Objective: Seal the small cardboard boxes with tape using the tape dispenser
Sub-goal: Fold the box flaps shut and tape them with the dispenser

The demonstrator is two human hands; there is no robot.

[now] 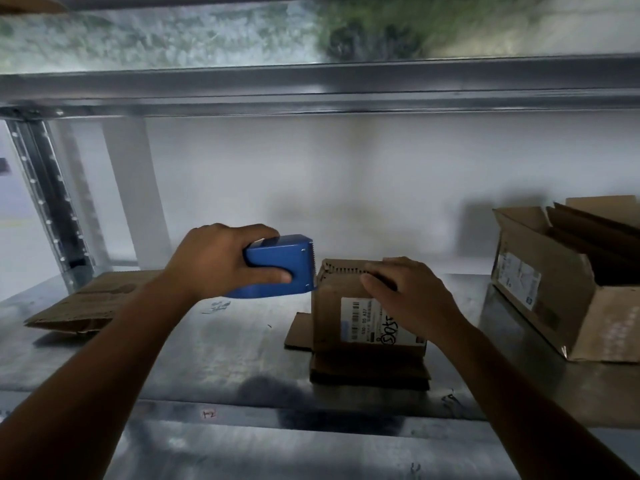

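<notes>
— What's the left hand (214, 261) got?
— The blue tape dispenser (277, 268). The grip is closed round its body, thumb along the near side. The toothed end points away from that grip, right up at the top edge of the small box (332, 306). Whether it touches, I can't tell.
— And the other one?
— The right hand (412, 299) is laid over the top of the box, fingers fairly straight, pressing down rather than clutching. The box stands on the metal shelf (207, 348), between the two grips.
— So how should the strip go on?
— I'd land the tape on the side just below the edge and press until it bites. Then draw the dispenser across the top toward the right grip, along the seam. That hand should hold the flaps shut and slide clear ahead of the teeth. Even pull, then tilt to cut.
— Anything in the way?
— The open box (554, 306) sits well beyond the right grip, and the flattened cardboard (93, 303) beyond the left. Neither should crowd the stroke.
</notes>
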